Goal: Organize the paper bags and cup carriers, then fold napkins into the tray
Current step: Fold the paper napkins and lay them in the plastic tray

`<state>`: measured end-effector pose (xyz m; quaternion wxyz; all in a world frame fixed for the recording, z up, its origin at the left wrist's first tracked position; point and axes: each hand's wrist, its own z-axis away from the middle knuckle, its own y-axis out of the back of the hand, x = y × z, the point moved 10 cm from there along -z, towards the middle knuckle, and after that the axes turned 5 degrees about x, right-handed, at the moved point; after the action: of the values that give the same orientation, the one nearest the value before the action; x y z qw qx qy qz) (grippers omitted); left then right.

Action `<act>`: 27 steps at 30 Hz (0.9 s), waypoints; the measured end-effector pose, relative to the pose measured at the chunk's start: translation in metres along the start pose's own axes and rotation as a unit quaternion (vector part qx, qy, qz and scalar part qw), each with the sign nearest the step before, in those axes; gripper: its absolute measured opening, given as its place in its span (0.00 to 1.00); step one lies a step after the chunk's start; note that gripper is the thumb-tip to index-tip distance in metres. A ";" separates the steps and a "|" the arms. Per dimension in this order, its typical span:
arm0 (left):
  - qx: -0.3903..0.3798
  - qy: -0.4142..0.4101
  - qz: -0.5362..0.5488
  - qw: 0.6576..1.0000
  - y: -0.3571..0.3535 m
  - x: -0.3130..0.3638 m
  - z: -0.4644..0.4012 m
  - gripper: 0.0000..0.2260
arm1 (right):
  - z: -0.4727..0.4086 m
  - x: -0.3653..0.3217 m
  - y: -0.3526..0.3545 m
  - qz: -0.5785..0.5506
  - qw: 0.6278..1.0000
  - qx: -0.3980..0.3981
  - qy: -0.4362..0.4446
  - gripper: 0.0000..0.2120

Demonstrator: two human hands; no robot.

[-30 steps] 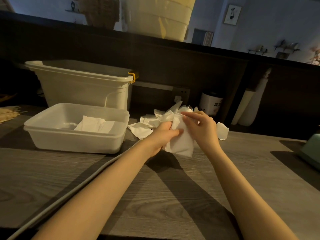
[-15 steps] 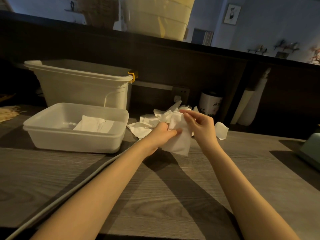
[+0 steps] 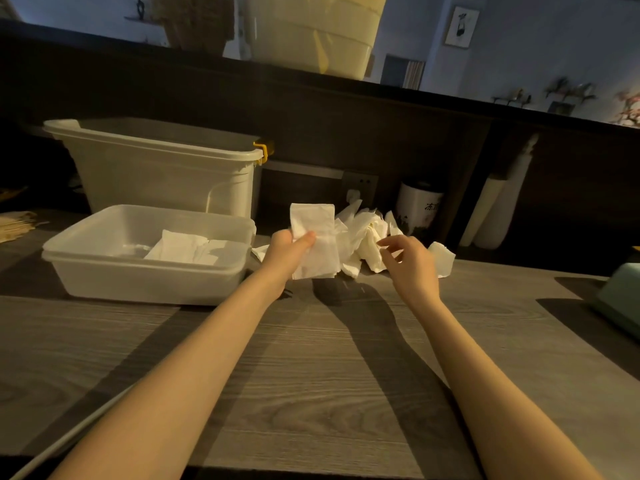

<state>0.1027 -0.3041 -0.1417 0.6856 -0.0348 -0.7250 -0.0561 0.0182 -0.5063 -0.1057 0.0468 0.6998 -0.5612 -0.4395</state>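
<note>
My left hand (image 3: 285, 249) pinches a folded white napkin (image 3: 314, 225) between thumb and fingers and holds it upright above the wooden table, just right of the white tray (image 3: 138, 278). Folded napkins (image 3: 187, 249) lie inside that tray. My right hand (image 3: 410, 263) hovers with loosely curled fingers and holds nothing, right at a pile of crumpled white napkins (image 3: 363, 237) on the table.
A tall white bin (image 3: 162, 174) with a yellow clasp stands behind the tray. A white cup (image 3: 417, 206) and a pale roll (image 3: 498, 202) stand at the back wall. A green object (image 3: 620, 299) sits at the right edge, brown paper items (image 3: 15, 225) at the far left.
Both hands were working one napkin together. Now my right hand has let go and moved right toward the pile, while my left hand carries the folded napkin left toward the tray.
</note>
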 end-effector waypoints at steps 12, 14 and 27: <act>0.002 0.002 -0.020 1.000 0.002 -0.006 -0.001 0.17 | -0.017 -0.043 -0.036 0.179 0.967 -0.032 0.177 0.10; 0.002 0.008 -0.018 1.000 0.002 -0.007 -0.001 0.16 | -0.020 -0.042 -0.037 0.190 0.967 -0.028 0.170 0.09; 0.063 0.030 -0.004 0.998 0.018 -0.008 -0.004 0.16 | -0.028 -0.033 0.022 -0.164 0.986 0.041 -0.008 0.08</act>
<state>0.1093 -0.2868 -0.1494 0.7077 0.0130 -0.7063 -0.0138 0.0206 -0.4990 -0.0577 -0.0591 0.7801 -0.4567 -0.4235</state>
